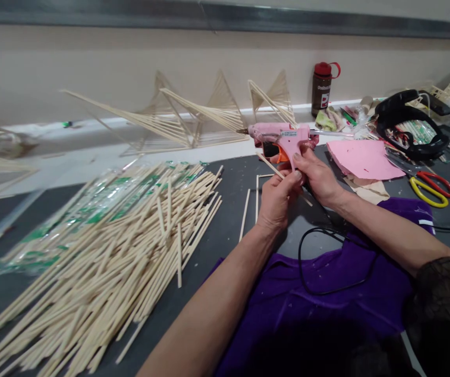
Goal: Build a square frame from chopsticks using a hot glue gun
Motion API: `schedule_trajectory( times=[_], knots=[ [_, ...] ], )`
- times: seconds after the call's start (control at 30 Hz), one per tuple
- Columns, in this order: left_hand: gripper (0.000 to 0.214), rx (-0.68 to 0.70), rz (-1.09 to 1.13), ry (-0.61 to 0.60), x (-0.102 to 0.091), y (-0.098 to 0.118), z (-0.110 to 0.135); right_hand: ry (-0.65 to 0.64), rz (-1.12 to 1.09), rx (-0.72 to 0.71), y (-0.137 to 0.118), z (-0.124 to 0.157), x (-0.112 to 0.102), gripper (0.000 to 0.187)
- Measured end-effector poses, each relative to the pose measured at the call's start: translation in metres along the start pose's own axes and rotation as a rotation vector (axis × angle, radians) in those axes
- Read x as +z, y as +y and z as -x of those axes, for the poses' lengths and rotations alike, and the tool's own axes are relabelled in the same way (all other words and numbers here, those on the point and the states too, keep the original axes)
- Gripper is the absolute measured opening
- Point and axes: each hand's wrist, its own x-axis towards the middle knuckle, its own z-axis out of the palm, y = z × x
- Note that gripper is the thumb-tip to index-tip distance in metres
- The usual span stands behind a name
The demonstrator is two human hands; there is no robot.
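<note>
My right hand (317,175) is closed round the handle of a pink glue gun (283,137), whose nozzle points left. My left hand (277,198) pinches a thin wooden stick (269,164) just below the gun. Both hands hover over the dark table (225,235), close together. The gun's black cord (307,262) loops across a purple cloth (327,293) under my forearms. Two or three thin sticks (250,204) lie on the table just left of my left hand.
A big heap of wooden sticks (111,262) with plastic wrappers covers the left. Fan-shaped stick structures (193,118) stand along the back. At the right are pink paper (362,159), scissors (431,188), a black headset (409,123) and a dark bottle (321,86).
</note>
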Motion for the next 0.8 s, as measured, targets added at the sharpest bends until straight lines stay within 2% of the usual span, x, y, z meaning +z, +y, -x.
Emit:
schedule_trajectory(
  times=[0.3, 0.6, 0.8],
  knots=[
    [0.028, 0.004, 0.029, 0.012, -0.001, -0.003, -0.003, -0.021, -0.026, 0.004, -0.005, 0.005, 0.003, 0.038],
    [0.025, -0.013, -0.022, 0.021, -0.002, -0.004, -0.004, 0.003, -0.066, 0.011, 0.009, 0.003, 0.001, 0.041],
    [0.027, -0.038, -0.111, -0.081, -0.005, -0.001, -0.004, 0.083, -0.051, 0.026, -0.007, -0.007, -0.017, 0.043]
  ],
)
